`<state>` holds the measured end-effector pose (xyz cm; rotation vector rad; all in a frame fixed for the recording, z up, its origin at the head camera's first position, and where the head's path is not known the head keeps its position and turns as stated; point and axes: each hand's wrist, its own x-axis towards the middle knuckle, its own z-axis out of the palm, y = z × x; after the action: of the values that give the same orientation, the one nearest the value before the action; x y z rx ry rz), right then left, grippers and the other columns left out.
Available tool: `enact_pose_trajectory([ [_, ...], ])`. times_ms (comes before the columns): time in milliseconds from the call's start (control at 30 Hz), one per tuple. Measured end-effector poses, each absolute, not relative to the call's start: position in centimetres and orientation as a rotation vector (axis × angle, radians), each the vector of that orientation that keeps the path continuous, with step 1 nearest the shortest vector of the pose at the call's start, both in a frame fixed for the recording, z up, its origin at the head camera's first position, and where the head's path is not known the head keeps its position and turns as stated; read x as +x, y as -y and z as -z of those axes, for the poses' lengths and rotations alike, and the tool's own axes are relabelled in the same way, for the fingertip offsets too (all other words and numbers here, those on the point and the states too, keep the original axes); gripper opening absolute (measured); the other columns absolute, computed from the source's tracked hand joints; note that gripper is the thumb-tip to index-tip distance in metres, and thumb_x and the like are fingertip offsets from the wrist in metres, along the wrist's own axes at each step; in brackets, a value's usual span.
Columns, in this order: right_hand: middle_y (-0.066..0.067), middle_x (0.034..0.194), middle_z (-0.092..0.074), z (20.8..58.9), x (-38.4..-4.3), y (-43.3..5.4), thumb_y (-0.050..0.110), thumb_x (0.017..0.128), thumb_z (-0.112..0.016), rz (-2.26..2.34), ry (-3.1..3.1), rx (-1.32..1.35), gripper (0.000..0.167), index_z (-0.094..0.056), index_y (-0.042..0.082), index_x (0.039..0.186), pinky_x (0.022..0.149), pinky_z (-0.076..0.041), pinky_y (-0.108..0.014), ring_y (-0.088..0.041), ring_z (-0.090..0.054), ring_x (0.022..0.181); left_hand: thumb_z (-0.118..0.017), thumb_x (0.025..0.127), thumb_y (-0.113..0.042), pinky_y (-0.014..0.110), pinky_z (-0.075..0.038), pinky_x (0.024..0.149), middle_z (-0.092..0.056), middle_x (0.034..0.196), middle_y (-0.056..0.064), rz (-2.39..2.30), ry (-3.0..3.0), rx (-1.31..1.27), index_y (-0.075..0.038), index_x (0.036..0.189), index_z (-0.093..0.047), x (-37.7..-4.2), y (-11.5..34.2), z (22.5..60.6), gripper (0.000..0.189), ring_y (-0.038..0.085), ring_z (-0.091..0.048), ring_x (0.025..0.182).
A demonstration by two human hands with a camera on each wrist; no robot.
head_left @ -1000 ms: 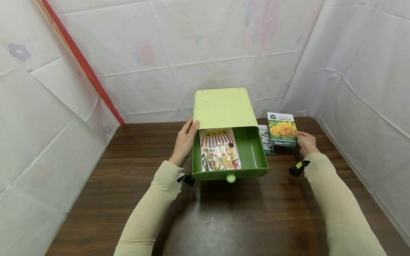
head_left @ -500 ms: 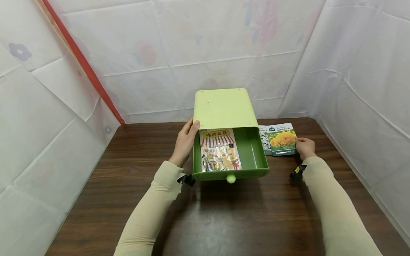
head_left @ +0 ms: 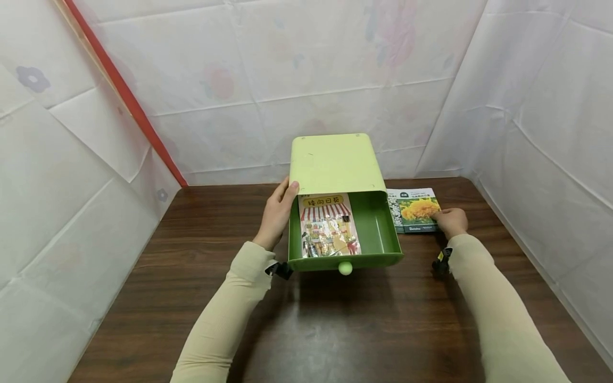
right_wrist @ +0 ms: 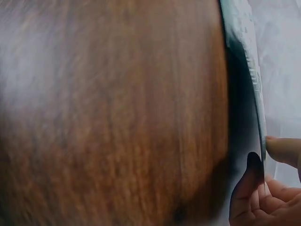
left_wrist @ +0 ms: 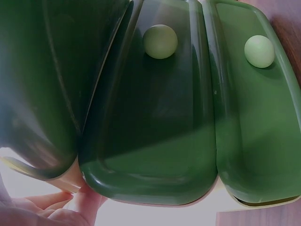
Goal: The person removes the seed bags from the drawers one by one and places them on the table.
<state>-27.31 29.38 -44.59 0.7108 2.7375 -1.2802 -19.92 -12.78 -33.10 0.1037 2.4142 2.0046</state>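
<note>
- The yellow-flower packet (head_left: 419, 208) is right of the cabinet (head_left: 337, 162), overlapping a white-flower packet (head_left: 395, 213) near the table's back edge.
- The cabinet has a lime-green case; its top drawer (head_left: 375, 226) is pulled out, with a picture packet (head_left: 329, 226) lying in its left half.
- Below it, two lower drawers sit closed, each with a round knob (left_wrist: 160, 41).
- The table (head_left: 191, 292) is dark brown wood grain, with a pale shine near the front.
- Creased white sheets with faint pastel prints (head_left: 268, 64) line the walls; a red strip (head_left: 124, 93) slants down the left corner.
- The right hand (head_left: 452, 221) pinches the yellow-flower packet's right edge, thumb on one face, fingers on the other.
- The left hand (head_left: 275, 215) lies against the case's left side, thumb at the top front corner; whether its fingers curl round anything, I cannot tell.
- Both forearms reach forward in cream sleeves (head_left: 220, 314).
- The white-flower packet is partly covered and cut off by the cabinet.
- The right wrist view is blurred, showing the packet nearly edge-on.
</note>
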Motion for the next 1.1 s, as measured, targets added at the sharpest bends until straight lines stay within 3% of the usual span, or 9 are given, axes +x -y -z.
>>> enact_pose_trajectory([
  [200, -0.027, 0.109, -0.065, 44.45, -27.15, -29.05, 0.026, 0.095, -0.059, 1.055, -2.871, 0.629, 0.040, -0.067, -0.010, 0.109, 0.073, -0.049, -0.044, -0.036, -0.059, 0.087, -0.043, 0.104, -0.047, 0.044, -0.034, 0.117, -0.023, 0.163, 0.006, -2.011, -2.409, 0.088, -0.016, 0.157, -0.023, -19.94, 12.72, 33.12, 0.065, 0.026, -0.029, 0.148],
  [533, -0.028, 0.104, -0.066, 44.34, -27.03, -28.98, 0.025, 0.097, -0.056, 0.904, -2.932, 0.540, 0.039, -0.067, -0.011, 0.106, 0.067, -0.049, -0.044, -0.036, -0.060, 0.083, -0.043, 0.104, -0.047, 0.043, -0.035, 0.116, -0.023, 0.163, 0.006, -2.017, -2.408, 0.104, -0.015, 0.157, -0.023, -20.02, 12.77, 33.22, 0.065, 0.025, -0.030, 0.147],
  [800, -0.030, 0.106, -0.067, 44.50, -27.29, -29.14, 0.024, 0.096, -0.056, 0.860, -2.951, 0.516, 0.040, -0.067, -0.013, 0.106, 0.069, -0.051, -0.047, -0.040, -0.062, 0.086, -0.042, 0.104, -0.047, 0.043, -0.034, 0.117, -0.024, 0.163, 0.006, -2.015, -2.412, 0.107, -0.016, 0.157, -0.023, -20.01, 12.75, 33.24, 0.065, 0.025, -0.029, 0.147],
  [1000, -0.035, 0.126, -0.057, 43.98, -27.39, -29.55, 0.022, 0.093, -0.055, 0.840, -2.944, 0.516, 0.048, -0.059, -0.016, 0.121, 0.091, -0.048, -0.057, -0.051, -0.055, 0.111, -0.042, 0.104, -0.046, 0.044, -0.034, 0.117, -0.023, 0.163, 0.007, -2.015, -2.413, 0.105, -0.015, 0.157, -0.023, -19.96, 12.79, 33.27, 0.064, 0.026, -0.029, 0.147],
  [1100, -0.036, 0.131, -0.053, 43.71, -27.45, -29.74, 0.022, 0.094, -0.052, 0.889, -2.925, 0.530, 0.050, -0.055, -0.016, 0.127, 0.096, -0.046, -0.058, -0.052, -0.052, 0.117, -0.042, 0.104, -0.046, 0.044, -0.033, 0.118, -0.023, 0.163, 0.006, -2.010, -2.418, 0.109, -0.015, 0.157, -0.023, -19.98, 12.81, 33.27, 0.065, 0.026, -0.027, 0.148],
])
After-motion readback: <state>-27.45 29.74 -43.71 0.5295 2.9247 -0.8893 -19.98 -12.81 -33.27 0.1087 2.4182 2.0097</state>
